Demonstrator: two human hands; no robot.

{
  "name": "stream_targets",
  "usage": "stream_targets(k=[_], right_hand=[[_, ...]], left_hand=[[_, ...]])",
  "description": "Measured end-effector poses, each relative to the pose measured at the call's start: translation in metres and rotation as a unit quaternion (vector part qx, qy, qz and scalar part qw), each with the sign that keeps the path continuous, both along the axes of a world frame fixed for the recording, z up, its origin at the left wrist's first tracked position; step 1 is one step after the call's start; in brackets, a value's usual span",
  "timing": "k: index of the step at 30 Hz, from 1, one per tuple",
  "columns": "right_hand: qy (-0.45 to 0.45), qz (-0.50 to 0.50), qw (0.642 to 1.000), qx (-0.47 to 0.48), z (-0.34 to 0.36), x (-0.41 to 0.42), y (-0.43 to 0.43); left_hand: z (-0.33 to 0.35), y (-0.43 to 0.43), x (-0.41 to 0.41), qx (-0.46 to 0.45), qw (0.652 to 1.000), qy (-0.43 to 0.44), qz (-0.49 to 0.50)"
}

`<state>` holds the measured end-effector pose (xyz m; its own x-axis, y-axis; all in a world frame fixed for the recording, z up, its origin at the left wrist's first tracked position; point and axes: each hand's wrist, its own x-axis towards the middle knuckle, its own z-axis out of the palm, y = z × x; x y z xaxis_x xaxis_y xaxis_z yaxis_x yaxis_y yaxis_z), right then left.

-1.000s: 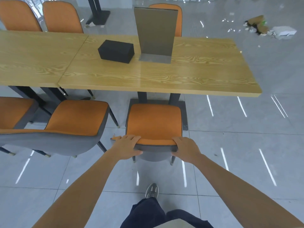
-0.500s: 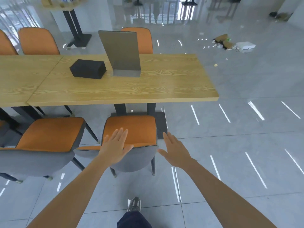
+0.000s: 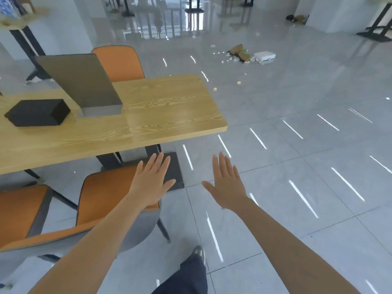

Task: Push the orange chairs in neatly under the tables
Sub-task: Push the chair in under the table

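An orange chair (image 3: 106, 196) with a grey shell back stands at the near side of the wooden table (image 3: 161, 115), its seat front partly under the table edge. My left hand (image 3: 151, 183) hovers flat over the chair's right rear corner, fingers straight and holding nothing. My right hand (image 3: 226, 183) is held out over bare floor to the right of the chair, fingers spread. A second orange chair (image 3: 21, 209) stands at the left edge. A third orange chair (image 3: 118, 62) is at the table's far side.
A black box (image 3: 38, 112) and an upright grey sign stand (image 3: 84, 85) sit on the table. Litter and a white box (image 3: 264, 55) lie on the tiled floor beyond. My foot (image 3: 198, 252) is on the floor behind the chair. Black table bases stand far back.
Both hands have let go of the chair's back and lifted away with fingers straight. My view has swung to the right, so table and chairs sit further left.
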<state>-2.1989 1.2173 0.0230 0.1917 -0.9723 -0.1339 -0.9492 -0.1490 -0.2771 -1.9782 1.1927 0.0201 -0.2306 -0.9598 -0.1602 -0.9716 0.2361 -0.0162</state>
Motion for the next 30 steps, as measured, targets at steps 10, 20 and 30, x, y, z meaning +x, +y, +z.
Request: stream_targets(k=[10,20,30], right_hand=[[0.029,-0.013,0.999,-0.014,0.009,-0.083,-0.178],[0.040,-0.004,0.999,0.010,0.016,-0.157,-0.359],[0.001,0.087,0.996,0.026,-0.003,-0.224,-0.554]], left_hand=[[-0.007,-0.196,-0.102,-0.003,0.999,0.024,-0.027],[-0.004,-0.373,-0.167,0.011,0.999,0.050,0.004],[-0.028,-0.531,-0.229,0.035,0.989,0.075,0.122]])
